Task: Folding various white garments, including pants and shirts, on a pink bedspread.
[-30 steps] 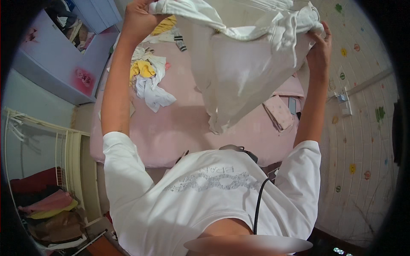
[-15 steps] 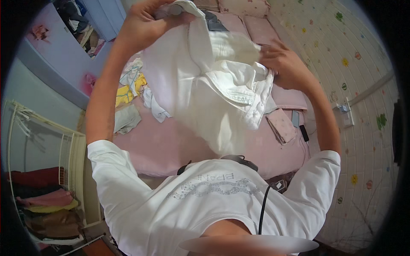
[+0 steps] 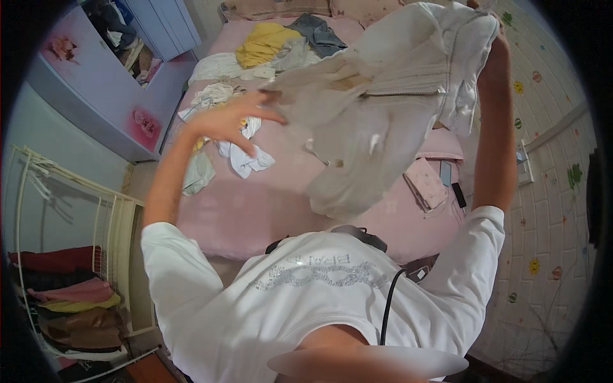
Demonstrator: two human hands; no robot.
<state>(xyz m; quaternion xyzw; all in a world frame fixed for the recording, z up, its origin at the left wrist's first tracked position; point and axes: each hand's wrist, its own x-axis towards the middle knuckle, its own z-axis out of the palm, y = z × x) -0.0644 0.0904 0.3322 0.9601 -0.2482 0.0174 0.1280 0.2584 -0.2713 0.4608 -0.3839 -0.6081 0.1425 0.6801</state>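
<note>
A white zip-up garment [image 3: 399,83] hangs spread in the air over the pink bed [image 3: 255,210], its lower part smeared by motion. My right hand [image 3: 500,43] is raised at the upper right and grips the garment's thick edge; most of its fingers are behind the cloth. A metal zip runs across the fabric towards that hand. To the left, my left hand [image 3: 233,121] has its fingers apart and holds nothing. It is just beside the garment's left side, above some small white clothes [image 3: 246,156] lying on the bed.
Farther back on the bed lie a yellow garment [image 3: 265,45] and grey-blue clothing [image 3: 317,35]. A folded pink cloth [image 3: 426,184], a phone [image 3: 446,173] and a black object [image 3: 458,195] rest at the right. An open wardrobe [image 3: 102,76] and a cream rack [image 3: 115,255] stand left.
My left hand has let go of the garment and come down, its fingers spreading. My right hand has risen up and to the right, and the garment has swung that way with it.
</note>
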